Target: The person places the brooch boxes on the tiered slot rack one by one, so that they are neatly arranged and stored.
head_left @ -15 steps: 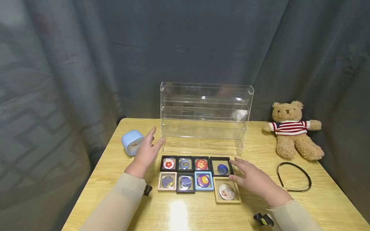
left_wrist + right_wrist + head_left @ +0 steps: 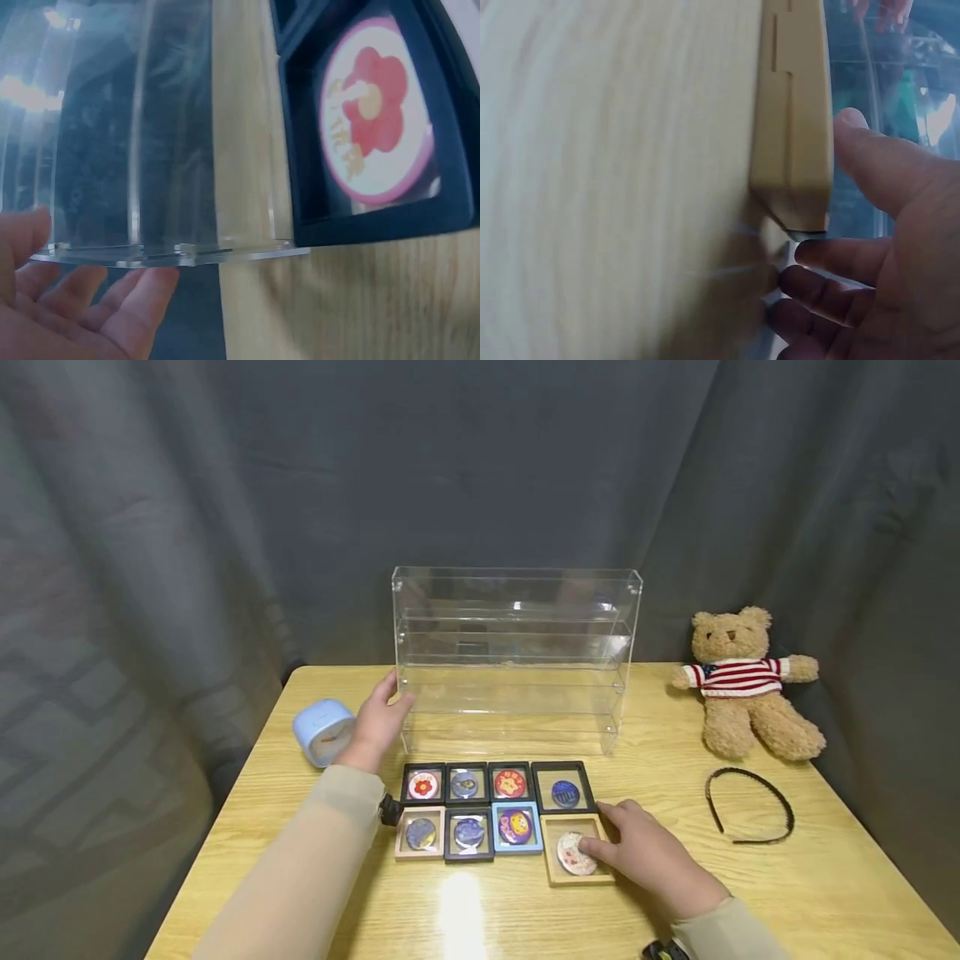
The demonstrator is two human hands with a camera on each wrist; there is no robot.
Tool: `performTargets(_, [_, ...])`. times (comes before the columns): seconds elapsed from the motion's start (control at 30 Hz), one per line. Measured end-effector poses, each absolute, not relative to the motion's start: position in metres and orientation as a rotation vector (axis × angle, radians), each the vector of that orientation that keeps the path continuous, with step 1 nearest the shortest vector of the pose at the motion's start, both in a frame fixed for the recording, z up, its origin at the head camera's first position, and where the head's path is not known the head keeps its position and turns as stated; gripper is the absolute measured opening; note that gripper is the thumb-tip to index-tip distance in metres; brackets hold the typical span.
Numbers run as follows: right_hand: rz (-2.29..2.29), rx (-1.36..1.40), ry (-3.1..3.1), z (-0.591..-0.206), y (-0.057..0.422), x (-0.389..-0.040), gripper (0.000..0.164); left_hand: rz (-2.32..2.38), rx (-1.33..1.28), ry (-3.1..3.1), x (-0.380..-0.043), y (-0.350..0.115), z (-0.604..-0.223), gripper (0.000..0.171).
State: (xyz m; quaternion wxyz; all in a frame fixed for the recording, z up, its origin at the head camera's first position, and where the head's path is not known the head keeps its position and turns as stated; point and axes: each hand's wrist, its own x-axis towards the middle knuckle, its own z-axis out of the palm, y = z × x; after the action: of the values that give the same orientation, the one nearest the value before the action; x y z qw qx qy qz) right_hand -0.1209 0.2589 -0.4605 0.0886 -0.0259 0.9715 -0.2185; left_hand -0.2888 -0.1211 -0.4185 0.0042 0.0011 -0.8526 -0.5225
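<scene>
At the left side of a clear acrylic display shelf (image 2: 517,699) is my left hand (image 2: 380,720). In the left wrist view, its fingers (image 2: 142,307) extend along the outside of the side panel, with the thumb by the panel's edge. My right hand (image 2: 651,852) is at the right edge of a yellow wood-coloured display frame (image 2: 581,881), which lies flat and contains a round badge (image 2: 572,853). The right thumb overlaps the badge. Close to the frame's corner are the other right fingers (image 2: 832,259), bent in the right wrist view.
Several small framed badges, such as one with a red flower (image 2: 423,786), lie in two rows before the shelf. A pale blue clock (image 2: 318,727) stands at left. Rightward are a teddy bear (image 2: 738,693) and a black headband (image 2: 787,814). A dark curtain (image 2: 480,468) hangs behind the table (image 2: 517,918).
The left hand has come up against the shelf's left side. My right hand has come down toward the yellow frame, its thumb now over the badge. The head view has shifted slightly.
</scene>
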Motion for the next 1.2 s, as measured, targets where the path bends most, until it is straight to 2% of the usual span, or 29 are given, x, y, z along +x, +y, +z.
performTargets(0.17, [-0.689, -0.052, 2.876, -0.463, 0.257, -0.123, 0.082, -1.525, 0.017, -2.690, -0.293, -0.121, -0.422, 0.055])
performTargets(0.43, [-0.820, -0.008, 2.802, -0.459, 0.264, -0.125, 0.058, -1.502, 0.019, -2.718, -0.291, -0.121, -0.422, 0.053])
performTargets(0.6, [-0.986, 0.026, 2.723, -0.443, 0.272, -0.130, 0.040, -1.496, 0.026, -2.729, -0.291, -0.121, -0.422, 0.053])
performTargets(0.8, [-1.076, -0.051, 2.757, -0.387, 0.284, -0.154, 0.031, -1.482, 0.036, -2.733, -0.290, -0.121, -0.421, 0.053])
performTargets(1.03, [-1.130, -0.144, 2.983, -0.302, 0.298, -0.207, 0.035, -1.483, 0.042, -2.734, -0.290, -0.123, -0.422, 0.054])
performTargets(1.2, [-1.169, -0.073, 3.133, -0.266, 0.298, -0.237, 0.039, -1.474, 0.033, -2.738, -0.289, -0.123, -0.424, 0.054])
